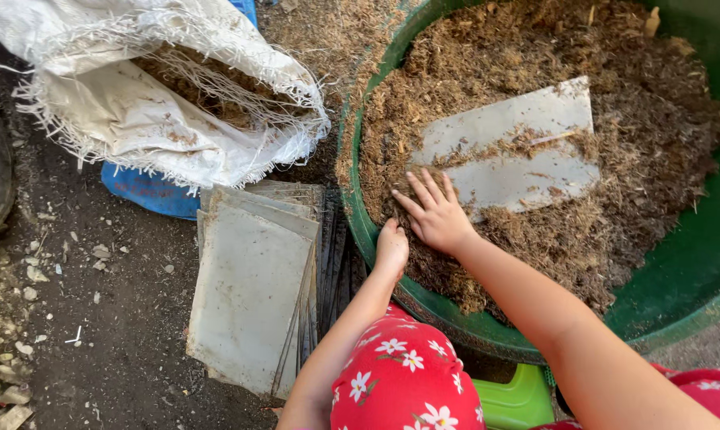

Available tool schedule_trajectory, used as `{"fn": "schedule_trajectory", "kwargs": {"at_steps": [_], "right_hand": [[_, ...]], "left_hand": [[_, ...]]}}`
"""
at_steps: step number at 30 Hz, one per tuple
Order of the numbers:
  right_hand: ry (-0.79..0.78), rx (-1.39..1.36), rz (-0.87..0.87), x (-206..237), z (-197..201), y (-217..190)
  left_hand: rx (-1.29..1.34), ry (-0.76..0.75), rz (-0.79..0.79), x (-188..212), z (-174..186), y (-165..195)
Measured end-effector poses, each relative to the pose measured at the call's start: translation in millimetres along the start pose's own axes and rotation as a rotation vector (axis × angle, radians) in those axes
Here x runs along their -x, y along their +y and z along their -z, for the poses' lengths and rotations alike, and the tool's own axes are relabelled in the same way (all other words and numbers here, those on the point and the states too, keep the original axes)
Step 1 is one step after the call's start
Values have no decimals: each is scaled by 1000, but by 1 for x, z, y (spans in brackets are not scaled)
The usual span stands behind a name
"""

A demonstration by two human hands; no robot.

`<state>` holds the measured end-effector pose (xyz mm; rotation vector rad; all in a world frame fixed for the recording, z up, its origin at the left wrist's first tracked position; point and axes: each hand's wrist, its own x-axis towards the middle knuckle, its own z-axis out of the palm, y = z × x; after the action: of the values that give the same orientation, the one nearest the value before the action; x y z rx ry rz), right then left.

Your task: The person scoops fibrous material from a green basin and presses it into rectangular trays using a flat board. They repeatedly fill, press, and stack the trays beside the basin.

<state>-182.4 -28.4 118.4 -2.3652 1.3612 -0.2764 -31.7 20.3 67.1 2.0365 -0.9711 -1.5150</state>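
While dry brown fibre (535, 48) fills the big green tub (694, 271) on the right, the right hand (436, 213) is laid flat on it, fingers spread wide, palm down, nothing gripped. Its fingertips are set just at the near left corner of a pale flat sheet (511, 147) that lies half buried in the fibre, with a streak of fibre scattered across its middle. The left hand (392, 247) is rested on the tub's near left rim, fingers curled under; whether anything is held in it cannot be told from this angle.

Left of the tub, a stack of grey flat sheets (252, 291) is seen on the ground, edges fanned a little at the right side, just beside the tub wall. Far left, a white woven sack (145, 119) is slumped open, frayed threads hanging from its mouth, with the same brown fibre showing inside. A patch of blue (149, 193) is seen under the sack.

The ground (113, 334) is dark, packed earth, littered with small pale stones and chips, thickest along the left edge. Outdoor daylight is cast over everything. Near the bottom, red flowered cloth (404, 378) is seen over a knee, and a bright green plastic seat (515, 402) is glimpsed beneath it.
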Motion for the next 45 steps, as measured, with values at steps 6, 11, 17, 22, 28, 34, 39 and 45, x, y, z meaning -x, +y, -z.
{"fn": "schedule_trajectory", "kwargs": {"at_steps": [6, 11, 17, 22, 28, 34, 39, 45], "right_hand": [[92, 186, -22, -90, 7, 19], [12, 114, -299, -155, 21, 57], [21, 278, -215, -116, 8, 25], [-21, 181, 21, -78, 8, -7], [-3, 113, -401, -98, 40, 55], [85, 39, -880, -9, 71, 172], [207, -22, -1159, 81, 56, 202], [74, -184, -1318, 123, 40, 148]], "left_hand": [[-219, 55, -76, 9, -4, 15], [-333, 67, -42, 13, 0, 26], [-357, 102, -93, 11, 1, 37], [-426, 54, -76, 7, -1, 37], [-434, 109, -173, 8, -1, 34], [-464, 18, -25, 11, 1, 45], [-450, -6, -27, 12, 1, 49], [-463, 31, -107, 8, -2, 50]]}}
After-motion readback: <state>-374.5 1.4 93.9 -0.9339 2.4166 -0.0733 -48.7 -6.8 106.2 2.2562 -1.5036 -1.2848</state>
